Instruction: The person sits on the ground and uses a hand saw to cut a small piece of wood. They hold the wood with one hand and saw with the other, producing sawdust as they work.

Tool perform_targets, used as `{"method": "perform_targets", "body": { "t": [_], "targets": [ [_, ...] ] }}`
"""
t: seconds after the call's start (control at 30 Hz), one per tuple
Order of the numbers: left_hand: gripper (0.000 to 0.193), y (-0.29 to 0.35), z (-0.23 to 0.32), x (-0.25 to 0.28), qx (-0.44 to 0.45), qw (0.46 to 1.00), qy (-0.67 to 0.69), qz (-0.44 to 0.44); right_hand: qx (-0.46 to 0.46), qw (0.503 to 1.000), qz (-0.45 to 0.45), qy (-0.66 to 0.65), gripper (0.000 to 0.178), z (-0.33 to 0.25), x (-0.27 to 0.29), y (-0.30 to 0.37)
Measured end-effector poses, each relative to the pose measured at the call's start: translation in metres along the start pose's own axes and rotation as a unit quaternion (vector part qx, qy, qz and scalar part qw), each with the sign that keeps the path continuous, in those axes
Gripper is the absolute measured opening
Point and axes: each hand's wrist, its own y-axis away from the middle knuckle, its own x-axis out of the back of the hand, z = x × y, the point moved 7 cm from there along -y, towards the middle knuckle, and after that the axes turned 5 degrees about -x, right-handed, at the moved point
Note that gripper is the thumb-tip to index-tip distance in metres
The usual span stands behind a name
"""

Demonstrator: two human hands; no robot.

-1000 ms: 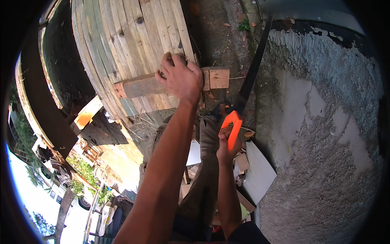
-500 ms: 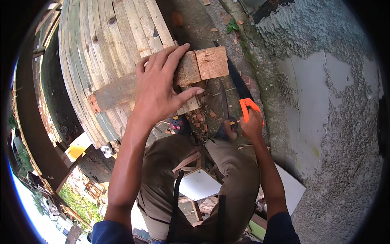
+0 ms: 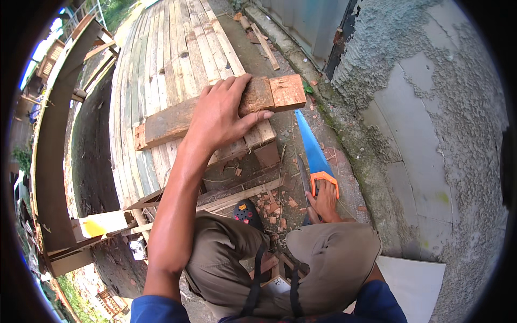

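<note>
My left hand (image 3: 223, 110) presses down on a thick wooden beam (image 3: 167, 121). Its fingers lie over the top and the thumb rests along the near side. The beam lies across a slatted wooden platform, and its pale, freshly cut end (image 3: 288, 91) sticks out past the right edge. Low by my right knee, my right hand (image 3: 325, 202) is closed around the orange handle of a handsaw (image 3: 309, 140). The saw's blade looks blue and points away from me, its tip just below the beam's cut end, apart from it. A long knife (image 3: 304, 175) lies beside the saw, partly hidden by my hand.
The slatted platform (image 3: 172, 48) stretches away ahead. A rough concrete wall (image 3: 388, 107) rises on the right. Wood chips (image 3: 273, 207) litter the ground around my shoe (image 3: 247, 212). A white board (image 3: 414, 285) leans at the lower right, and a timber frame (image 3: 59, 161) stands at left.
The saw and my right hand have dropped lower and nearer to me, away from the beam's end. The blade has swung to face the light. My left hand stays on the beam; the view has tilted up.
</note>
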Motion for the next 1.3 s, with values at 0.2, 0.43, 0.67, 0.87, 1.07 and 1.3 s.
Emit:
{"method": "perform_targets", "body": {
  "t": [0.2, 0.43, 0.67, 0.87, 1.07, 1.3],
  "targets": [
    [0.087, 0.048, 0.047, 0.073, -0.081, 0.991, 0.042, 0.101, -0.116, 0.986, -0.059, -0.108, 0.088, 0.047, -0.028, 0.029],
    [0.081, 0.127, 0.084, 0.102, -0.109, 0.977, 0.084, 0.164, -0.096, 0.992, -0.073, -0.044, 0.076, 0.040, -0.035, 0.053],
    [0.080, 0.151, 0.121, 0.132, -0.156, 0.939, 0.154, 0.263, -0.091, 0.992, -0.080, -0.038, 0.064, 0.055, 0.033, 0.065],
    [0.101, 0.178, 0.125, 0.159, -0.112, 0.939, 0.153, 0.286, -0.080, 0.994, -0.063, -0.046, 0.057, 0.063, 0.124, 0.055],
    [0.087, 0.170, 0.133, 0.144, -0.030, 0.872, 0.374, 0.313, -0.139, 0.974, -0.002, -0.177, 0.050, 0.055, 0.283, 0.063],
    [0.056, 0.148, 0.119, 0.009, 0.067, 0.762, 0.591, 0.256, -0.095, 0.914, 0.191, -0.345, 0.040, -0.010, 0.454, 0.129]
  ]
}}
